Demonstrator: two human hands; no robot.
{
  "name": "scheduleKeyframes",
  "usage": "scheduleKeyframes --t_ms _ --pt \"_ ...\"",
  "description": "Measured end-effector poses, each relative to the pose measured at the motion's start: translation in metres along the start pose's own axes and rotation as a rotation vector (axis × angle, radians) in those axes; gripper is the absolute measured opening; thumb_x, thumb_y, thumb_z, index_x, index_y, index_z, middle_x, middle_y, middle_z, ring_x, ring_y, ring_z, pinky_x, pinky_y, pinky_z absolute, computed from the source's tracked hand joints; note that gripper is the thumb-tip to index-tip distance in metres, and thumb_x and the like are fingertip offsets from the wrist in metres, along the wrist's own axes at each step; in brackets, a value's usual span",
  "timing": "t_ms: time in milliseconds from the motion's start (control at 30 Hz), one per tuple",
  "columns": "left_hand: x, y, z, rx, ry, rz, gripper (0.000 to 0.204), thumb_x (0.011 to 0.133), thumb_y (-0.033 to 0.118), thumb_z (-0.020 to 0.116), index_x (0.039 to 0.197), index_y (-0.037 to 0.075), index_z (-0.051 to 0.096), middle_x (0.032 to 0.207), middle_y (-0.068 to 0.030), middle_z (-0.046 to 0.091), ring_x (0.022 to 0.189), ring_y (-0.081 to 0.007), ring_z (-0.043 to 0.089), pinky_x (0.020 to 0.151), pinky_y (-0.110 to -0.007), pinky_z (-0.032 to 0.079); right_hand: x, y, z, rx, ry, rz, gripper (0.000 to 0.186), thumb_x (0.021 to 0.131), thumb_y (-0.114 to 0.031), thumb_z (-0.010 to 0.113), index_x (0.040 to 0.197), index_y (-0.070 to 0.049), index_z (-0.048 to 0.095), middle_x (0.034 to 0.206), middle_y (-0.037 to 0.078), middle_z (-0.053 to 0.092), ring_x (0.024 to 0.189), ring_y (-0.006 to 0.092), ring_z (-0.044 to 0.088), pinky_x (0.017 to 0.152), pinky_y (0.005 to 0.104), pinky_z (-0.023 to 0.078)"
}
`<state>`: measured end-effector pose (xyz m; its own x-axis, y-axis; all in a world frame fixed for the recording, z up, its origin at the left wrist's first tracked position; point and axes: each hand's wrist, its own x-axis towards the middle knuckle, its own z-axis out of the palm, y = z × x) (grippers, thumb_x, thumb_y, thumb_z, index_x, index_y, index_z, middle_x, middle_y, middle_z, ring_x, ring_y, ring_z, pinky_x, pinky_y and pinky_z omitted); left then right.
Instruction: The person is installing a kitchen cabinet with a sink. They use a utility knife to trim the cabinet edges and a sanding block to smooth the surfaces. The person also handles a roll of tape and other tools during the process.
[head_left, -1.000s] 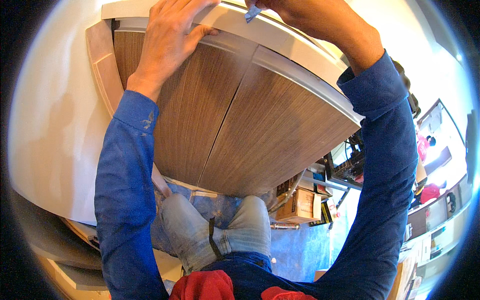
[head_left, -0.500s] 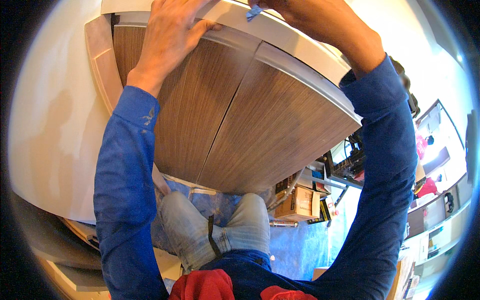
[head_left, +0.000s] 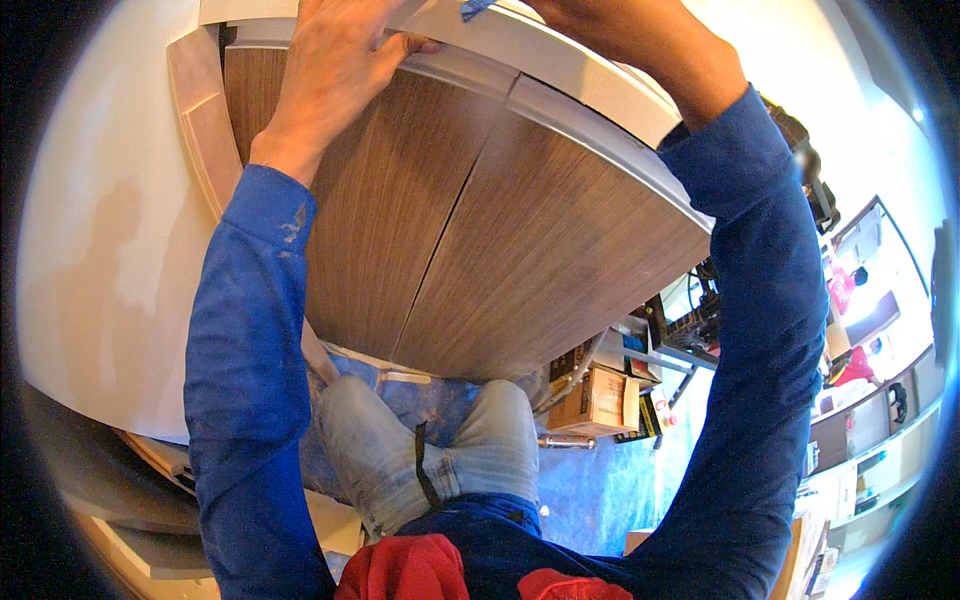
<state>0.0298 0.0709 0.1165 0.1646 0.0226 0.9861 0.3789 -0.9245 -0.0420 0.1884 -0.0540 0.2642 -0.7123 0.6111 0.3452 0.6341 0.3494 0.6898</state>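
At the upper edge of the view, my left hand [head_left: 335, 85] leans on the pale countertop edge [head_left: 560, 48]. Its thumb is stretched out over the grey strip [head_left: 470, 75] under the edge; the other fingers are mostly cut off by the frame. My right hand [head_left: 600, 22] reaches over the same countertop from the right, its fingers largely out of view. By its fingertips a small crumpled blue cloth-like piece [head_left: 475, 9] pokes out, apparently held. Below both hands are two brown wood-grain cabinet doors [head_left: 390, 200] [head_left: 560, 240], both closed.
A pale wall [head_left: 110, 230] stands close on the left, with a pinkish panel [head_left: 200, 115] beside the cabinet. Cardboard boxes [head_left: 600, 400] and a dark metal frame [head_left: 680, 325] are at the right. Blue covering [head_left: 590, 490] lies on the floor; people in red [head_left: 845, 290] appear far right.
My right hand and the blue piece have shifted left and slightly up along the countertop. The left hand stays almost in place.
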Motion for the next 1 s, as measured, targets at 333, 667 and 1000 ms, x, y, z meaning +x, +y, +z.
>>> scheduleKeyframes --t_ms 333,667,1000 --pt "-0.001 -0.005 0.004 0.014 0.018 0.004 0.043 0.085 0.013 0.085 0.124 0.01 0.068 0.127 -0.0108 0.07 0.126 -0.0325 0.061 0.12 -0.056 0.037 -0.006 -0.001 -0.002 -0.004 -0.059 0.007 0.006 0.097 -0.004 0.063 0.095 -0.007 0.068 0.085 0.008 0.07 0.088 0.0291 0.066 0.081 0.0419 0.05" --pt "-0.003 -0.006 0.001 -0.007 -0.038 -0.035 0.044 0.085 0.013 0.085 0.126 0.01 0.068 0.128 -0.0121 0.07 0.129 -0.0325 0.061 0.121 -0.055 0.036 -0.054 -0.001 -0.042 -0.088 -0.213 0.124 0.004 0.095 -0.007 0.068 0.097 -0.011 0.07 0.089 0.009 0.072 0.089 0.0292 0.067 0.088 0.0438 0.051" --pt "-0.014 0.026 0.017 0.148 -0.032 0.062 0.067 0.097 0.039 0.072 0.156 0.014 0.053 0.162 -0.0061 0.053 0.15 -0.029 0.048 0.127 -0.057 0.029 -0.194 -0.16 -0.062 0.41 0.024 0.781 0.016 0.084 0.002 0.079 0.099 -0.002 0.076 0.087 0.013 0.074 0.079 0.0253 0.072 0.072 0.0356 0.055"
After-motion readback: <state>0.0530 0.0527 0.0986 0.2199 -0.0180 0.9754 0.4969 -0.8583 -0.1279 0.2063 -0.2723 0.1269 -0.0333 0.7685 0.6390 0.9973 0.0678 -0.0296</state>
